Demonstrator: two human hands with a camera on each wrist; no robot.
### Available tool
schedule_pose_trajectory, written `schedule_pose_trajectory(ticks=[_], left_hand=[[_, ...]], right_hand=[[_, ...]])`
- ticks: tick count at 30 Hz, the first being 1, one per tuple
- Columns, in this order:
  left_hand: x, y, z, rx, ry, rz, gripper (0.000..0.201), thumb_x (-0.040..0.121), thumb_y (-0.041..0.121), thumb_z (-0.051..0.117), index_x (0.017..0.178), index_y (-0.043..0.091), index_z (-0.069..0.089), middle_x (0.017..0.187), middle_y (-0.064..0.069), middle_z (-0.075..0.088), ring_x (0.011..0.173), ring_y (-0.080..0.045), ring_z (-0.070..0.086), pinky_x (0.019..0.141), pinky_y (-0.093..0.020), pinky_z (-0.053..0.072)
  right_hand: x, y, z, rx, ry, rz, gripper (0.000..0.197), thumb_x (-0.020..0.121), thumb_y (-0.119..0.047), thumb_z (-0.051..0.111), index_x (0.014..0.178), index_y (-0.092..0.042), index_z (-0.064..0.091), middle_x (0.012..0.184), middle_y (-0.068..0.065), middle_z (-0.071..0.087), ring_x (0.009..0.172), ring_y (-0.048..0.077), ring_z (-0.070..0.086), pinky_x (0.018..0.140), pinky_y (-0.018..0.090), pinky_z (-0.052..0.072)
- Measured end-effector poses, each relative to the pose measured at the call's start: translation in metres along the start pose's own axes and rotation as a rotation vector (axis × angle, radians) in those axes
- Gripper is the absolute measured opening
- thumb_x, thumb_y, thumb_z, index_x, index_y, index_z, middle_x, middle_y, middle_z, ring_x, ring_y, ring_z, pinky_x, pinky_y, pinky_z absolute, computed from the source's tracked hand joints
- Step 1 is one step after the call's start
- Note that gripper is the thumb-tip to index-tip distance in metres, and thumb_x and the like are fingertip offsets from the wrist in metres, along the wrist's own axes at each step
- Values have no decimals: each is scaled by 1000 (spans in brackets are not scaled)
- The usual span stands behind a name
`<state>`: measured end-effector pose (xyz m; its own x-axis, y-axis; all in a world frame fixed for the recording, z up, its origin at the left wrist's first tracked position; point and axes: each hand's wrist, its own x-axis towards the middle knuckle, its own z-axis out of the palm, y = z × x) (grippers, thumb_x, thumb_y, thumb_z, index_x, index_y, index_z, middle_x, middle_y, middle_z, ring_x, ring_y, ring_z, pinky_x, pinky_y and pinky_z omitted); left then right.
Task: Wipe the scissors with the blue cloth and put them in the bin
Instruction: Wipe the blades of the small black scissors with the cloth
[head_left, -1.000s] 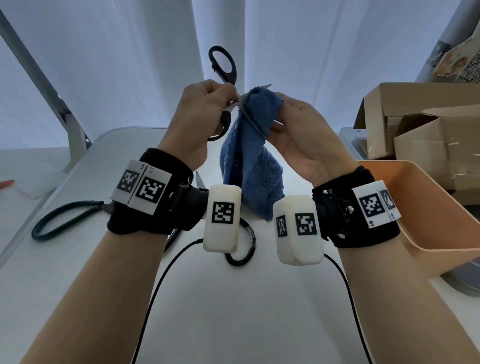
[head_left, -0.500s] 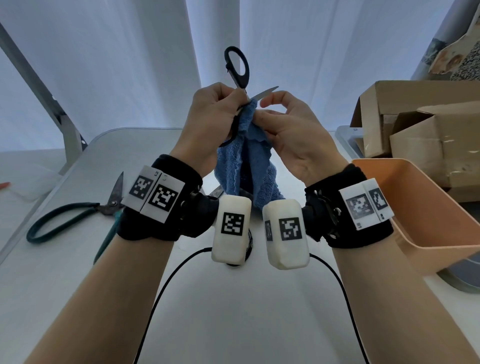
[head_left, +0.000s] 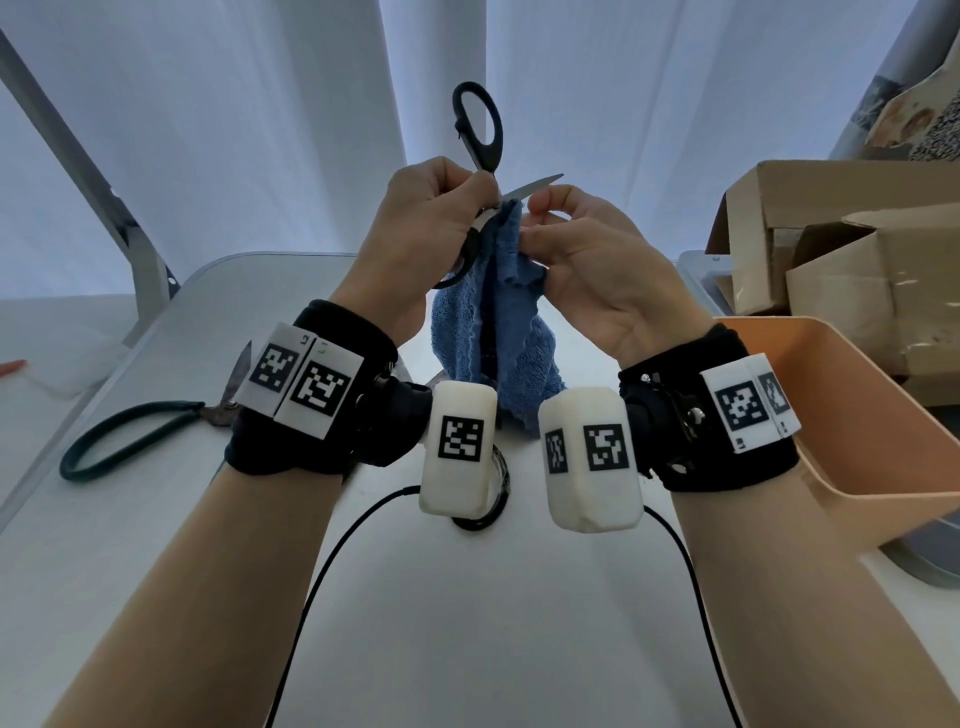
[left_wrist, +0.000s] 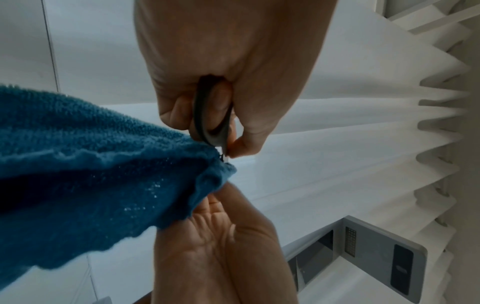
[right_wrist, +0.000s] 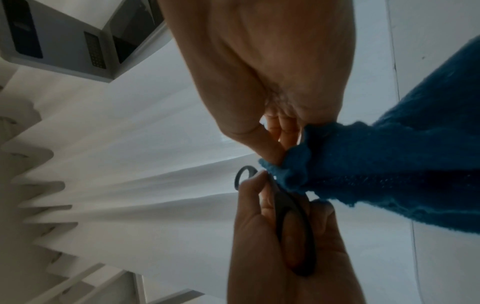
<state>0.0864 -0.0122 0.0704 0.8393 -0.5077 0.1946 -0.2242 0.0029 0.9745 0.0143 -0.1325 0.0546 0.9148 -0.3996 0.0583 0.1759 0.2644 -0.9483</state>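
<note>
Two hands are raised over the white desk (head_left: 467, 649), beside the orange bin (head_left: 852, 441) at my right. From my right hand (head_left: 608, 270), whose fingers pinch its top edge, the blue cloth (head_left: 498, 332) hangs bunched against the blades. My left hand (head_left: 421, 234) grips the black scissors (head_left: 480, 135) at the pivot, one loop poking up, a blade tip showing.

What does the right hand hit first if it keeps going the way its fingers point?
Likely the left hand: the right hand holds the blue cloth and its fingers point across at the black scissors that the left hand grips. Depth is unclear.
</note>
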Motion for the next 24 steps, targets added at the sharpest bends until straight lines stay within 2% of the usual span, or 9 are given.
schedule_pose_trajectory(ticks=[5,8,10,13,17,19,21,24], left_hand=[[-1,0,2,-17,4,7,21,93,14,60,75,16,50,66,-1,43,52,-11,38,50,-21,33],[-2,-1,3,-4,-4,3,21,92,13,60,74,16,49,67,-1,43,56,-12,38,53,-24,33],[-2,0,3,6,-10,7,20,92,12,60,74,16,50,69,-3,44,56,-13,38,54,-24,33],[-2,0,3,9,-7,15,21,92,12,60,74,16,50,67,1,44,51,-9,38,51,-20,34],[-1,0,3,2,3,19,22,92,13,60,73,16,50,63,4,44,50,-9,38,52,-21,35],[-1,2,1,-3,4,9,25,93,11,59,71,16,49,56,8,42,44,-6,35,46,-17,32],[-1,3,0,-1,-1,12,25,93,9,59,70,16,49,55,7,41,43,-5,34,44,-16,30],[-2,4,1,8,3,26,25,92,10,59,70,16,49,57,6,40,45,-6,33,45,-17,30]], right_hand=[[0,4,5,5,73,3,19,91,1,60,92,-13,48,82,9,55,65,16,54,56,27,49],[2,6,6,-27,80,8,14,90,0,60,93,-11,51,86,12,58,69,18,59,58,31,51],[3,5,5,-59,78,20,16,89,2,58,90,-12,50,83,11,57,68,19,57,56,30,49],[3,4,2,-65,60,22,19,90,3,57,86,-13,48,77,7,55,66,17,53,55,28,48],[1,3,1,-60,53,23,16,90,-3,62,95,-11,50,83,10,58,69,18,55,60,29,51],[2,2,2,-72,46,19,15,91,-1,61,89,-12,50,79,7,58,68,17,55,60,28,51],[2,1,2,-102,50,11,21,90,3,55,80,-14,49,74,4,55,63,15,53,55,25,48],[3,3,1,-103,49,0,15,90,1,56,85,-12,50,75,4,57,64,15,55,58,26,49]])
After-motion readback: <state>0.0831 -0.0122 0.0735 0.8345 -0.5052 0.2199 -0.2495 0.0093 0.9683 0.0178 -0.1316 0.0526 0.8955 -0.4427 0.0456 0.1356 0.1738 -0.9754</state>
